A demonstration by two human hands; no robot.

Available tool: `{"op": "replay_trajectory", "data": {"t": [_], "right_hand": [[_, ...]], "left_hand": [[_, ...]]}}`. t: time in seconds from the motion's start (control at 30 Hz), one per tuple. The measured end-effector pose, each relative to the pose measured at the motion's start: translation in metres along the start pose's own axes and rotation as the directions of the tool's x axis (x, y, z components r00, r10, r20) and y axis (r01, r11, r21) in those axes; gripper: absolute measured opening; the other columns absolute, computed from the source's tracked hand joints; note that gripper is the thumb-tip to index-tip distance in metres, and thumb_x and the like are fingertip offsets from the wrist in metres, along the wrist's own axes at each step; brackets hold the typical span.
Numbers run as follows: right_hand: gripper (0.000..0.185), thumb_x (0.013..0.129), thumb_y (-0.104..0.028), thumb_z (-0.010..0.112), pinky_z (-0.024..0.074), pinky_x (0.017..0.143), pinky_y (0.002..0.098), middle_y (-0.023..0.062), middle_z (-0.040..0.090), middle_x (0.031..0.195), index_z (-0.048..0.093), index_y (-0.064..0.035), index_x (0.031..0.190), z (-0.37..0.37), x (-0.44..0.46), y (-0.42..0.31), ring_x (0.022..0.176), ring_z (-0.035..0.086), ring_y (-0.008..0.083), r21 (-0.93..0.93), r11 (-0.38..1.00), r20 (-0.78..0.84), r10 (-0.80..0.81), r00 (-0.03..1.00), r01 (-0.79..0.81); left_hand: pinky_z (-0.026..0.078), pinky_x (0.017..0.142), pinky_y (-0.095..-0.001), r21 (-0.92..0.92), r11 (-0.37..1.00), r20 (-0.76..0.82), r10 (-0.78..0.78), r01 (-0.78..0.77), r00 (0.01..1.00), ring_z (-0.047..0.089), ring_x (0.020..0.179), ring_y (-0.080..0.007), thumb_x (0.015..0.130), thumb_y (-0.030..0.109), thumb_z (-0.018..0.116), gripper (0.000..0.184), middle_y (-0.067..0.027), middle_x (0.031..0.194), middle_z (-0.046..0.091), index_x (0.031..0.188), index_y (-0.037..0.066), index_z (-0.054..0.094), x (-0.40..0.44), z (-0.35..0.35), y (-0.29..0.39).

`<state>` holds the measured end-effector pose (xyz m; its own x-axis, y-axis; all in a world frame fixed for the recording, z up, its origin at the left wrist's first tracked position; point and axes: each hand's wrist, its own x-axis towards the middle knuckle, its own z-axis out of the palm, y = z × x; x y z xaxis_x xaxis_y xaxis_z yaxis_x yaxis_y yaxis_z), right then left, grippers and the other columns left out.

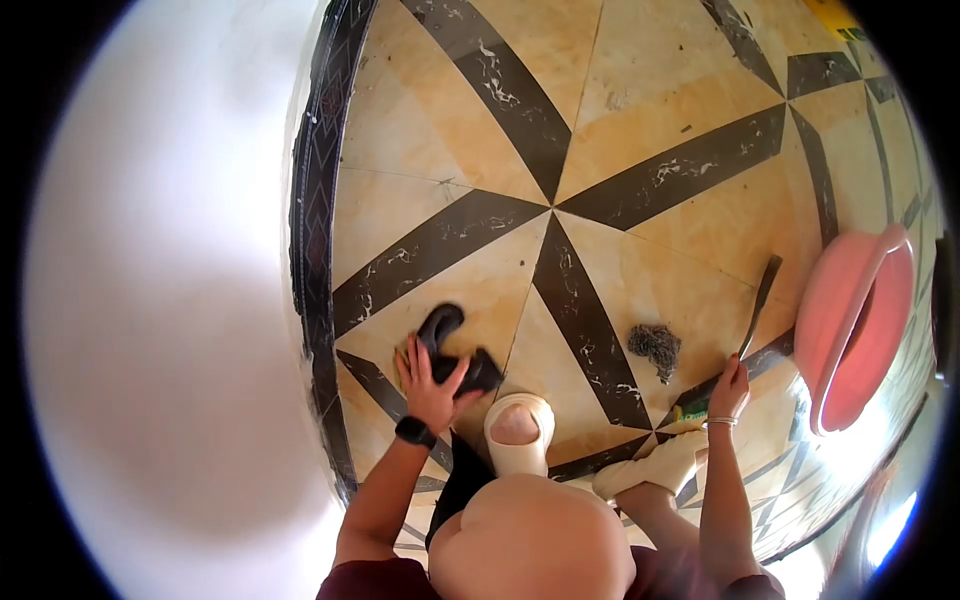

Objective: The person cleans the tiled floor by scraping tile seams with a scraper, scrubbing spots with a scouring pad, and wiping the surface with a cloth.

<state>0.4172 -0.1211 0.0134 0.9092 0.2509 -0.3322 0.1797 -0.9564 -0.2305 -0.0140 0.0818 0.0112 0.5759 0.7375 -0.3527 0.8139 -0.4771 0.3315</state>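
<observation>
A crumpled black cloth (467, 373) lies on the tiled floor close to the wall. My left hand (431, 392), a black watch at its wrist, presses down on it with the thumb apart from the fingers. The cloth and fingertips are slightly blurred. My right hand (729, 392) is closed around the lower end of a long, thin tool (762, 303), its dark, wider end pointing up and away. I cannot make out its exact kind. Left of that hand, a grey steel wool scourer (656, 350) rests on the floor.
A pink plastic basin (818, 330) stands at the right. A white wall (180, 300) with a dark patterned skirting (318, 230) runs along the left. Below my right hand is a green-yellow packet (690, 411), partly hidden by my slippered foot. Small specks dot the floor tiles (660, 60).
</observation>
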Motion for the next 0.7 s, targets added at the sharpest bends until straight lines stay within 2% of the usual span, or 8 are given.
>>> {"op": "replay_trajectory", "data": {"t": [0.03, 0.13, 0.23, 0.37, 0.4, 0.47, 0.57, 0.7], "right_hand": [[0.036, 0.091, -0.038, 0.048, 0.0409, 0.060, 0.0407, 0.0185, 0.055, 0.077, 0.058, -0.0034, 0.088, 0.001, -0.001, -0.002, 0.071, 0.055, 0.0295, -0.002, 0.999, 0.014, 0.039, 0.999, -0.039], [0.030, 0.085, -0.030, 0.058, 0.0424, 0.078, 0.0434, 0.0213, 0.049, 0.113, 0.058, -0.0074, 0.105, 0.000, -0.024, -0.044, 0.099, 0.049, 0.0328, -0.308, 0.839, -0.336, -0.537, 0.774, 0.449], [0.045, 0.074, -0.015, 0.069, 0.0379, 0.090, 0.0484, 0.0198, 0.035, 0.130, 0.055, -0.0108, 0.116, 0.004, -0.062, -0.097, 0.112, 0.039, 0.0376, -0.030, 0.817, -0.014, -0.576, 0.817, 0.575], [0.048, 0.071, -0.011, 0.070, 0.0418, 0.087, 0.0440, 0.0186, 0.043, 0.121, 0.054, -0.0100, 0.117, 0.031, -0.045, -0.111, 0.105, 0.045, 0.0374, 0.024, 0.513, 0.222, -0.839, 0.496, 0.858], [0.047, 0.072, -0.011, 0.070, 0.0425, 0.085, 0.0428, 0.0184, 0.045, 0.117, 0.054, -0.0088, 0.117, 0.027, -0.035, -0.111, 0.102, 0.046, 0.0369, 0.049, 0.572, 0.158, -0.814, 0.559, 0.819], [0.045, 0.073, -0.012, 0.069, 0.0440, 0.083, 0.0405, 0.0181, 0.049, 0.110, 0.054, -0.0065, 0.115, 0.009, -0.026, -0.104, 0.097, 0.049, 0.0360, 0.116, 0.681, 0.059, -0.732, 0.679, 0.723], [0.045, 0.073, -0.017, 0.071, 0.0419, 0.084, 0.0438, 0.0185, 0.053, 0.101, 0.054, -0.0006, 0.111, -0.029, -0.016, -0.087, 0.093, 0.050, 0.0356, 0.224, 0.878, -0.266, -0.363, 0.893, 0.423], [0.054, 0.059, -0.033, 0.081, 0.0408, 0.084, 0.0427, 0.0206, 0.052, 0.101, 0.055, -0.0011, 0.094, -0.035, -0.011, -0.023, 0.099, 0.047, 0.0356, 0.067, 0.989, -0.135, -0.122, 0.983, 0.132]], "left_hand": [[0.018, 0.097, -0.0676, -0.007, 0.999, -0.115, 0.045, -0.047, 0.992, 0.023, 0.126, -0.0505, 0.065, 0.050, 0.071, 0.061, -0.0289, 0.138, 0.023, 0.118, 0.026, 0.056, 0.032, -0.011, 0.005], [0.022, 0.095, -0.0657, 0.062, 0.991, -0.382, 0.132, -0.117, 0.915, 0.029, 0.124, -0.0480, 0.062, 0.052, 0.072, 0.061, -0.0283, 0.135, 0.031, 0.115, 0.025, 0.059, 0.149, -0.042, 0.024], [0.030, 0.099, -0.0551, 0.074, 0.954, -0.561, 0.280, -0.289, 0.779, 0.043, 0.118, -0.0372, 0.076, 0.041, 0.065, 0.046, -0.0193, 0.124, 0.047, 0.111, 0.012, 0.057, 0.277, -0.068, 0.038], [0.046, 0.078, -0.0433, -0.088, 0.953, -0.746, 0.130, -0.290, 0.653, 0.056, 0.095, -0.0341, 0.074, 0.025, 0.069, 0.030, -0.0158, 0.100, 0.060, 0.095, 0.008, 0.058, 0.435, -0.123, 0.028], [0.046, 0.074, -0.0436, -0.351, 0.909, -0.750, -0.129, -0.225, 0.649, 0.059, 0.087, -0.0362, 0.070, 0.024, 0.072, 0.031, -0.0179, 0.089, 0.063, 0.090, 0.005, 0.059, 0.452, -0.143, 0.035], [0.047, 0.071, -0.0389, -0.450, 0.828, -0.836, -0.259, -0.335, 0.484, 0.062, 0.080, -0.0334, 0.068, 0.026, 0.075, 0.040, -0.0183, 0.086, 0.064, 0.094, 0.002, 0.059, 0.425, -0.188, 0.066], [0.048, 0.073, -0.0330, -0.355, 0.801, -0.839, -0.047, -0.481, 0.542, 0.062, 0.080, -0.0260, 0.073, 0.022, 0.074, 0.041, -0.0163, 0.089, 0.064, 0.103, 0.000, 0.058, 0.354, -0.184, 0.083], [0.045, 0.086, -0.0388, -0.121, 0.870, -0.487, 0.367, -0.478, 0.793, 0.055, 0.103, -0.0334, 0.075, 0.008, 0.067, 0.030, -0.0186, 0.111, 0.057, 0.103, 0.003, 0.059, 0.207, -0.109, 0.089]]}}
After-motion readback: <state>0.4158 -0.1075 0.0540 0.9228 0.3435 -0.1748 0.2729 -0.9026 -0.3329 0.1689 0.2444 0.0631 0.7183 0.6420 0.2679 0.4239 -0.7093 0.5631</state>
